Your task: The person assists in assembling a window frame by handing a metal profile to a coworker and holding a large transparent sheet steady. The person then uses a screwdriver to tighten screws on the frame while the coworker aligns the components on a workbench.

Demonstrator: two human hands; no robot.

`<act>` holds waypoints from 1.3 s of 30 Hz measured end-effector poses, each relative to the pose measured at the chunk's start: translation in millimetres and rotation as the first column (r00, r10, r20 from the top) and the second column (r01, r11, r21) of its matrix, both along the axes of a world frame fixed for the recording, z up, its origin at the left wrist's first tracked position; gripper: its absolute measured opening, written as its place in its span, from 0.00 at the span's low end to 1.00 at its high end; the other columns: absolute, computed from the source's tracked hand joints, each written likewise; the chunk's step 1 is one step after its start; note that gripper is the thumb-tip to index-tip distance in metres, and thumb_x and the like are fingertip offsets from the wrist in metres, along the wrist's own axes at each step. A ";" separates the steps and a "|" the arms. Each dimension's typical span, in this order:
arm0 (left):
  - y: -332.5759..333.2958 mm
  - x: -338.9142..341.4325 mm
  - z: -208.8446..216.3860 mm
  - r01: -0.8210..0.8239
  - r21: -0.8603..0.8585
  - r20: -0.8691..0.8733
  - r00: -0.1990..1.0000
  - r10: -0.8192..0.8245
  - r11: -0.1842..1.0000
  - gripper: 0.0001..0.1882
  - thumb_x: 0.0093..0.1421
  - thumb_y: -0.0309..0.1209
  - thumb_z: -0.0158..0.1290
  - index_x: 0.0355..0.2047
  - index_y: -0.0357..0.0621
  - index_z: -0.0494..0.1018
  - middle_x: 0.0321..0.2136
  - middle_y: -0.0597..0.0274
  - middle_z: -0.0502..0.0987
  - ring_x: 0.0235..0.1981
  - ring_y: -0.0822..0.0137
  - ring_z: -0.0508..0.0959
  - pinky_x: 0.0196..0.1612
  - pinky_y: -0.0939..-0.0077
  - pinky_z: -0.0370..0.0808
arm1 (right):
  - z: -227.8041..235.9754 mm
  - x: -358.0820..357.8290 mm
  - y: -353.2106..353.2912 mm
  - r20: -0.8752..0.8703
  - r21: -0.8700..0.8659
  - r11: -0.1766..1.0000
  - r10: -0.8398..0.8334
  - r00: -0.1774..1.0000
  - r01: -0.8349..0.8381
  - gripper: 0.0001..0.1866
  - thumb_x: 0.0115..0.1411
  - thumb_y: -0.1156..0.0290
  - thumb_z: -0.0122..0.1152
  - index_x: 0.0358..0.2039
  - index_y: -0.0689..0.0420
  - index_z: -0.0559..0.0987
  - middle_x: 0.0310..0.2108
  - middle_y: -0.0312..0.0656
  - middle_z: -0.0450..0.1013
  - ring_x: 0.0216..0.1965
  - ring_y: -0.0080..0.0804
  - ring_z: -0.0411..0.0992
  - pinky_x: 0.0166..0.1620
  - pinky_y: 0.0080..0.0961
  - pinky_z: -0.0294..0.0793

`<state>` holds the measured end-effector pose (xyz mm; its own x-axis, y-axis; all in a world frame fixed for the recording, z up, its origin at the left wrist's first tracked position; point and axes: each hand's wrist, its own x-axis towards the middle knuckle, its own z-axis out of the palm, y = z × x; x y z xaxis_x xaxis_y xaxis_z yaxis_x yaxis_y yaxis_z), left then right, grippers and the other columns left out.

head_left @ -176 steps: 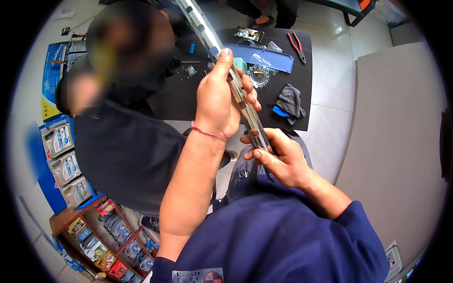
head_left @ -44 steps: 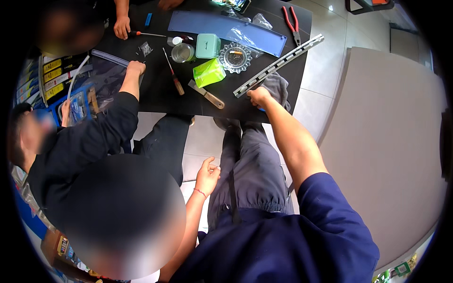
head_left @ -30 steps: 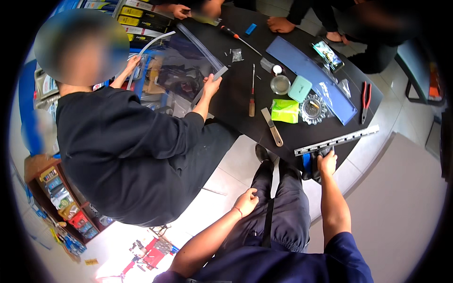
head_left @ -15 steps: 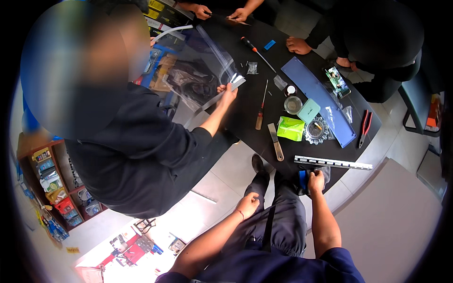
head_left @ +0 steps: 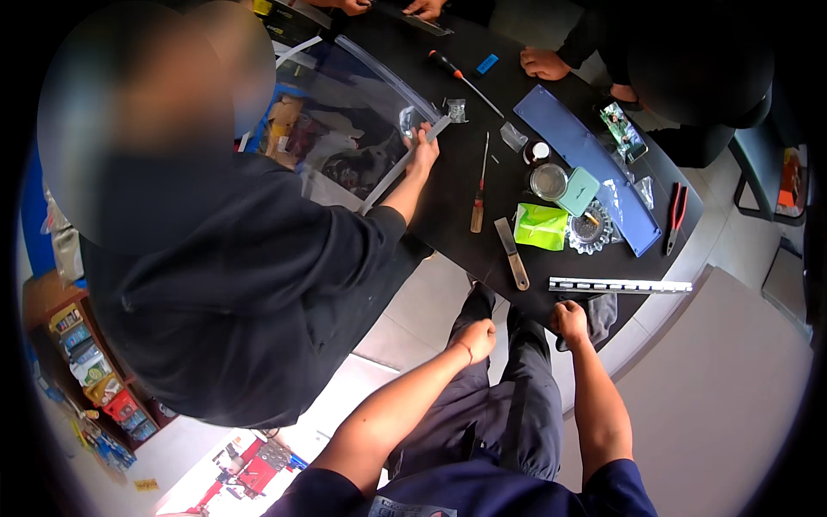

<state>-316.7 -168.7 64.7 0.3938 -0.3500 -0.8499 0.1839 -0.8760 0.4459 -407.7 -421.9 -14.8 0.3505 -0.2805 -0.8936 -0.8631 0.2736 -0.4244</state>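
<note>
My left hand (head_left: 475,339) is curled into a loose fist over my left thigh, apart from the table; nothing shows in it. My right hand (head_left: 570,323) is also closed, at the near edge of the black table, with nothing showing between its fingers. Beside it lies a dark grey cloth-like item (head_left: 602,316), partly hidden by the hand. Just beyond stands a slotted silver metal strip (head_left: 620,285), lying across the table's near right side. Nearest to the left of my right hand is a scraper (head_left: 512,254) with a wooden-looking handle.
On the table (head_left: 448,202) lie screwdrivers (head_left: 466,84), a blue curved panel (head_left: 594,164), a glass ashtray (head_left: 591,227), a green packet (head_left: 541,227), a phone (head_left: 624,131) and red-handled pliers (head_left: 677,218). At left, a person in black holds a clear plastic sheet (head_left: 357,112). A grey surface (head_left: 706,388) is at right.
My right hand has shifted slightly left, off the dark item it was over. My left hand has moved up and right. The person at left has lowered and tilted the clear sheet.
</note>
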 end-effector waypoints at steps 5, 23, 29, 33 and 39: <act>-14.7 83.8 -51.7 0.435 0.306 -0.028 0.893 -0.449 0.846 0.14 0.55 0.31 0.50 0.36 0.44 0.83 0.40 0.47 0.81 0.45 0.48 0.81 0.48 0.60 0.77 | -19.6 7.8 1.0 -0.076 0.132 0.972 -0.188 0.979 0.197 0.17 0.66 0.56 0.54 0.31 0.59 0.75 0.19 0.39 0.72 0.17 0.30 0.72 0.22 0.26 0.74; -25.8 190.0 -94.6 0.907 0.155 -0.341 0.422 -0.840 0.393 0.09 0.42 0.22 0.53 0.24 0.37 0.81 0.21 0.50 0.80 0.24 0.58 0.81 0.29 0.64 0.76 | -33.9 4.1 -12.9 -0.091 0.189 0.952 -0.226 0.970 0.240 0.19 0.63 0.58 0.61 0.25 0.60 0.74 0.13 0.40 0.71 0.08 0.27 0.65 0.12 0.22 0.64; -25.0 188.8 -96.1 0.936 0.121 -0.272 0.352 -0.895 0.331 0.12 0.41 0.23 0.53 0.27 0.38 0.82 0.25 0.49 0.81 0.29 0.57 0.83 0.33 0.64 0.77 | -32.2 6.4 -11.6 -0.086 0.179 0.952 -0.237 0.968 0.249 0.18 0.64 0.60 0.61 0.24 0.61 0.74 0.13 0.40 0.70 0.07 0.26 0.64 0.11 0.22 0.62; -25.3 189.6 -94.2 0.921 0.131 -0.297 0.391 -0.871 0.368 0.14 0.40 0.23 0.53 0.29 0.38 0.83 0.28 0.49 0.82 0.31 0.55 0.83 0.35 0.64 0.77 | -34.0 5.6 -11.3 -0.086 0.183 0.952 -0.233 0.969 0.245 0.19 0.64 0.59 0.61 0.24 0.61 0.74 0.12 0.40 0.70 0.07 0.26 0.63 0.11 0.22 0.62; -7.9 180.1 -122.6 0.932 0.123 -0.282 0.362 -0.888 0.341 0.17 0.41 0.25 0.52 0.33 0.38 0.83 0.35 0.48 0.82 0.38 0.53 0.82 0.40 0.64 0.77 | -37.9 3.5 -10.9 -0.093 0.168 0.962 -0.201 0.975 0.214 0.20 0.64 0.56 0.61 0.24 0.60 0.74 0.12 0.40 0.70 0.07 0.27 0.64 0.11 0.22 0.63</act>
<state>-136.6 -176.6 -57.9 -0.1725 -0.2081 -0.9628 -0.7555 -0.5992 0.2649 -404.2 -432.9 -52.7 0.2320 -0.1760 -0.9567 -0.8067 0.5148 -0.2903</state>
